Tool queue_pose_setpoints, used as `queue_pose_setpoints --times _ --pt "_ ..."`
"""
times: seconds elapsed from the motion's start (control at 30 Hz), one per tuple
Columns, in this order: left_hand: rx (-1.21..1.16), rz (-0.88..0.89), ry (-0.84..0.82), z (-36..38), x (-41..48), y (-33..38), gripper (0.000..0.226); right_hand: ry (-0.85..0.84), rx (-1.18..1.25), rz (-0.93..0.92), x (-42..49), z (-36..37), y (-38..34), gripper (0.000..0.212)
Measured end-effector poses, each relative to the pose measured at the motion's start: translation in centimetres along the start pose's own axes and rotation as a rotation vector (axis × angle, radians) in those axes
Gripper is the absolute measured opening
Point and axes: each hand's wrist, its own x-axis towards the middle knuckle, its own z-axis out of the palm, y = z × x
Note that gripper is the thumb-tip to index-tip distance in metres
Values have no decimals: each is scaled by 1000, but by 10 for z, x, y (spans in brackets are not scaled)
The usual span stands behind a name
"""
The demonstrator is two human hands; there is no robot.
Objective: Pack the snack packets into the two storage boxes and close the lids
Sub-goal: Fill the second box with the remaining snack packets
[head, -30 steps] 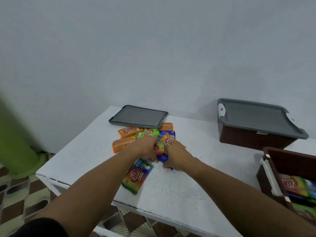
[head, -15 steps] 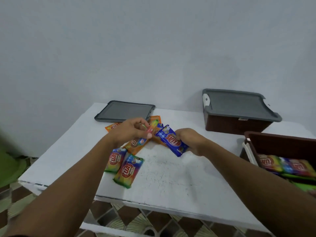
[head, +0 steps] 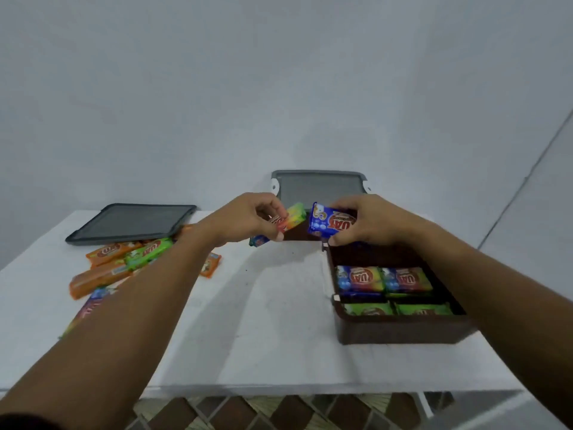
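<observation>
Nearest the camera, both forearms extend over the white table (head: 263, 342). The open brown storage box (head: 400, 332) stands at the right front of the table; it holds four visible packets: two green ones against its near wall and two blue and multicolour ones (head: 384, 279) behind them, with the far part of the box unfilled. At the left, a loose pile of orange and green snack packets (head: 124, 259) lies unpacked, partly hidden by the left forearm. Compared with half a second ago, both hands have travelled from above that pile toward the open box, so a transfer is judged to be in progress. The right hand (head: 369, 220) grasps a blue packet (head: 328, 225) over the box's far edge. The left hand (head: 248, 220) pinches a multicolour packet (head: 290, 218), apparently with another beneath it, just left of the box. Farther back at the left, a grey lid (head: 130, 223) lies flat on the table, off its box. Farthest, against the wall, the second storage box (head: 297, 234) carries its lid (head: 319, 187) and is judged already closed. Remaining work: pack the pile, then fit the loose lid.
</observation>
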Motion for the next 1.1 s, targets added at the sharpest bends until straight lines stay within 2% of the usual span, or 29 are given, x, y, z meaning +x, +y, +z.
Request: queue_pose_setpoints --times 0.1,0.3,0.47,0.63,0.8,0.93,1.1 --pt "91 28 -78 55 29 41 34 -28 -78 26 -24 -28 59 66" --pt "371 74 -231 143 67 90 36 -82 -136 60 -43 -32 157 52" --pt "712 -31 -351 190 83 86 30 -188 -152 27 -41 -4 195 48" --pt "850 -155 -391 206 87 75 29 -243 -202 -8 -29 20 201 49" --pt "996 -105 -350 229 86 66 42 -231 -292 -37 -21 35 203 41" --pt "1016 -62 -261 228 78 59 34 -74 -509 -146 -21 38 208 36" --pt "1015 -85 -230 227 77 61 47 -96 -368 -82 -18 41 211 43"
